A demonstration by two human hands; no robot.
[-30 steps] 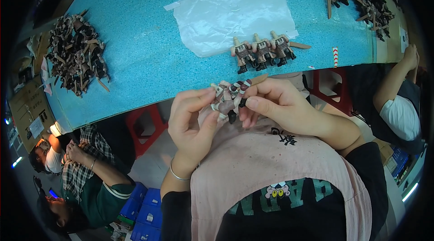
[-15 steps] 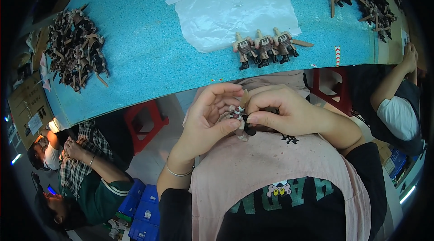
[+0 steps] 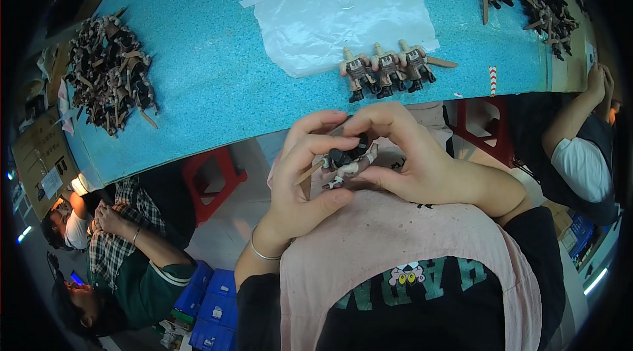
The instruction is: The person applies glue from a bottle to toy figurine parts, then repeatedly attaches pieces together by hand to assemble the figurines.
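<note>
Between my hands, just past the table's near edge and above my pink apron, is a small toy figure (image 3: 357,168) with pale, brown and black parts. My left hand (image 3: 304,165) curls round it from the left, fingertips on its black part, and a thin brown piece sticks out along the fingers. From the right, my right hand (image 3: 412,153) holds it between thumb and fingers. Ahead of my hands, three similar figures (image 3: 388,69) lie side by side at a white plastic sheet's lower edge. A brown blade-like piece (image 3: 442,62) points right from the last one.
The blue table (image 3: 198,54) bears the white plastic sheet (image 3: 343,15). Heaps of figures lie at the left (image 3: 109,74) and far right (image 3: 544,1). Red stools (image 3: 211,176) stand under the table. Co-workers sit on both sides, beside blue boxes (image 3: 214,311) at the left.
The figure has been turned from roughly upright to lying aslant, its black part now facing up. Both hands have shifted their fingers round it. The figures on the table have not moved.
</note>
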